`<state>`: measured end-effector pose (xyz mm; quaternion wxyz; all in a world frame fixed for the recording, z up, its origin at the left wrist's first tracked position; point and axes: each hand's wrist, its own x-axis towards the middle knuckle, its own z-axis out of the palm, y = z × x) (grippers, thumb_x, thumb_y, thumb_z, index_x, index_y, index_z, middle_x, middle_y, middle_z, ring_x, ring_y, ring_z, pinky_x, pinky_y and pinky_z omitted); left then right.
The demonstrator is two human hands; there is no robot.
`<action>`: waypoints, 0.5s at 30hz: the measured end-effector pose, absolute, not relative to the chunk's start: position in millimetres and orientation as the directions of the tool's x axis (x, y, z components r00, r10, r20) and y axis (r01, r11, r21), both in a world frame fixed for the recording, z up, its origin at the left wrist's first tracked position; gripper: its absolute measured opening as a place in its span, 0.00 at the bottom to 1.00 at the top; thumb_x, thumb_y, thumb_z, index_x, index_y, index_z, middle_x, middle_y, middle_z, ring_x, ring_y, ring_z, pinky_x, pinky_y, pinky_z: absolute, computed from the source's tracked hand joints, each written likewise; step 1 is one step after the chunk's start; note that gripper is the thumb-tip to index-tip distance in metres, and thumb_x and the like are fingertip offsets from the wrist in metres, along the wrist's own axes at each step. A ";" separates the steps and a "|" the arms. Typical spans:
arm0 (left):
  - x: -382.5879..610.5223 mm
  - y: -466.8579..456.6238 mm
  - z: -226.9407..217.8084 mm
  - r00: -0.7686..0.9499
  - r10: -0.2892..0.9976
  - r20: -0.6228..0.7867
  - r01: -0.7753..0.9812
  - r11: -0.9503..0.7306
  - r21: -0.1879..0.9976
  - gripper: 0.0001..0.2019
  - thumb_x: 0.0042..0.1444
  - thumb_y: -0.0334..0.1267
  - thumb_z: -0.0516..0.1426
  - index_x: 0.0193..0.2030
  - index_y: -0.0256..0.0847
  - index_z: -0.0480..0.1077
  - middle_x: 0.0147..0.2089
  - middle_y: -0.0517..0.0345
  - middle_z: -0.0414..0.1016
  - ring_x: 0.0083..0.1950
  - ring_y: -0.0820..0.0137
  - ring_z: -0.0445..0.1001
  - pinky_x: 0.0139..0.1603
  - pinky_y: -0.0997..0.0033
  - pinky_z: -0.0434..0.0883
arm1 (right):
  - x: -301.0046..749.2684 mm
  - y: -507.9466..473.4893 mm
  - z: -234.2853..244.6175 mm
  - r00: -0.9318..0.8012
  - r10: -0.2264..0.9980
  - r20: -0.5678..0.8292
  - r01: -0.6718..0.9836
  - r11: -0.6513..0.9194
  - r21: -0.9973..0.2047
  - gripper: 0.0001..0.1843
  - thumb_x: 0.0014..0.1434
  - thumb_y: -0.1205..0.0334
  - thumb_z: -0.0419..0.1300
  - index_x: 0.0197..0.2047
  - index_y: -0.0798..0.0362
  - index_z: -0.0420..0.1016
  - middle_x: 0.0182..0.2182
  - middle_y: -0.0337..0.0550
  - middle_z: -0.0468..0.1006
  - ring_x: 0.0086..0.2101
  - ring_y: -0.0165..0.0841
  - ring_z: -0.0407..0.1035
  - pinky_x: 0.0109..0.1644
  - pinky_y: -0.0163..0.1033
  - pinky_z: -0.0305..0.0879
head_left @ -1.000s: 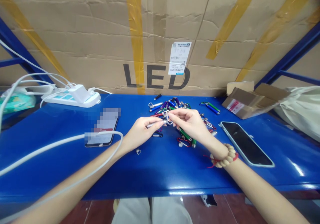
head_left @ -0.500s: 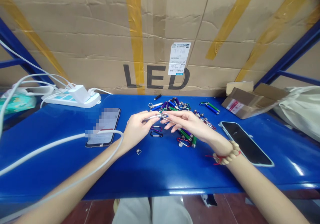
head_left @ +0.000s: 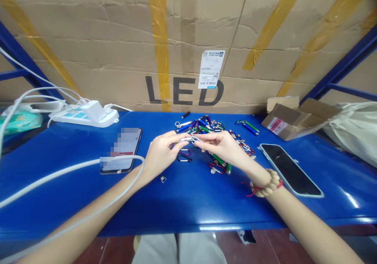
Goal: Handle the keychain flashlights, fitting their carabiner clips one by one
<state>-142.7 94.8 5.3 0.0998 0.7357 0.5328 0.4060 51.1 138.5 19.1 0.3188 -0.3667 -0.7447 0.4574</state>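
Observation:
My left hand (head_left: 161, 152) pinches a small silver tube (head_left: 185, 139), likely a mini flashlight, between thumb and fingers. At the tube's right end is a silver carabiner (head_left: 196, 139), gripped by the fingertips of my right hand (head_left: 225, 148). Both hands meet above the table, partly covering these pieces. Beneath them lie a purple carabiner (head_left: 185, 152) and a black carabiner (head_left: 184, 159). Green tubes (head_left: 218, 160) and a red carabiner (head_left: 216, 168) rest below my right hand. Nearer me is a small metal fitting (head_left: 163, 179).
Behind my hands spreads a pile of coloured tubes and carabiners (head_left: 206, 124). One phone (head_left: 129, 150) lies left, another phone (head_left: 290, 170) right. A white cable (head_left: 73, 172) crosses over my left forearm. A power strip (head_left: 108, 117) and an open carton (head_left: 291, 119) stand at the back.
My right hand's fingers have straightened and drawn together on the carabiner, where they were more spread and curled. The silver tube has dipped slightly; my left hand keeps its pinch.

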 end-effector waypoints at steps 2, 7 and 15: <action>-142.0 93.5 5.6 0.111 0.854 0.508 0.717 -0.423 0.554 0.11 0.58 0.36 0.55 0.45 0.45 0.75 0.29 0.61 0.72 0.29 0.74 0.68 0.29 0.75 0.61 | 51.1 137.8 19.0 -0.505 0.850 0.147 0.288 0.326 -0.900 0.23 0.49 0.52 0.64 0.46 0.57 0.78 0.27 0.44 0.80 0.23 0.28 0.67 0.26 0.34 0.64; -139.7 90.5 9.1 0.144 0.861 0.487 0.695 -0.438 0.570 0.10 0.59 0.38 0.53 0.45 0.43 0.72 0.41 0.58 0.76 0.42 0.70 0.73 0.38 0.74 0.66 | 50.3 135.8 19.6 -0.450 0.860 0.242 0.300 0.401 -0.865 0.21 0.50 0.52 0.64 0.43 0.57 0.80 0.25 0.44 0.80 0.21 0.30 0.68 0.25 0.35 0.66; -138.4 87.7 10.8 0.172 0.920 0.353 0.807 -0.337 0.485 0.12 0.62 0.40 0.47 0.48 0.45 0.68 0.44 0.58 0.75 0.45 0.67 0.72 0.42 0.69 0.68 | 50.0 139.1 14.4 -0.527 0.776 0.346 0.302 0.552 -0.777 0.19 0.58 0.56 0.56 0.50 0.55 0.76 0.34 0.45 0.79 0.28 0.29 0.69 0.33 0.35 0.69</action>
